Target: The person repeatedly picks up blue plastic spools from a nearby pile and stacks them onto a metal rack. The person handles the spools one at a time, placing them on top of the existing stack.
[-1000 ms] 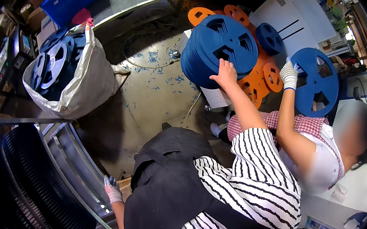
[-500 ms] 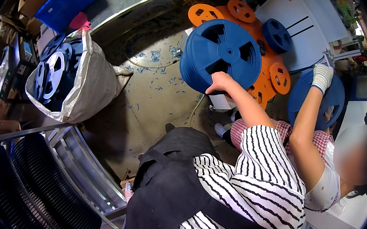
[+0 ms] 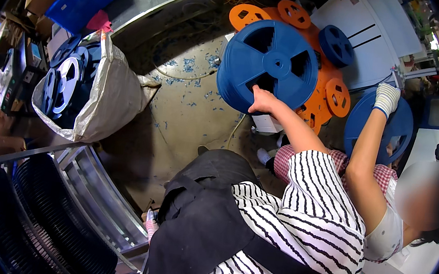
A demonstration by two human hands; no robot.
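Observation:
My right hand (image 3: 264, 100) is bare and closed on the near rim of the top blue reel (image 3: 278, 63). The thumb lies outside the edge and the fingers reach the cut-out window. Beneath it are more blue reels, stacked flat with their edges showing at the left. My left hand (image 3: 151, 226), in a white and pink glove, shows only in part beside my black apron, low in the view. Its fingers are too hidden to read.
At right, a co-worker's gloved hand (image 3: 387, 98) rests on another blue reel (image 3: 360, 117). Orange reels (image 3: 337, 97) lie around the stack. A white sack (image 3: 109, 93) of blue reels stands left. A metal rack (image 3: 99, 188) with dark ribbed reels fills the lower left.
The view has shifted slightly. My right hand keeps its hold on the reel's rim, and the top reel looks a little shifted. Slightly more of my left glove shows.

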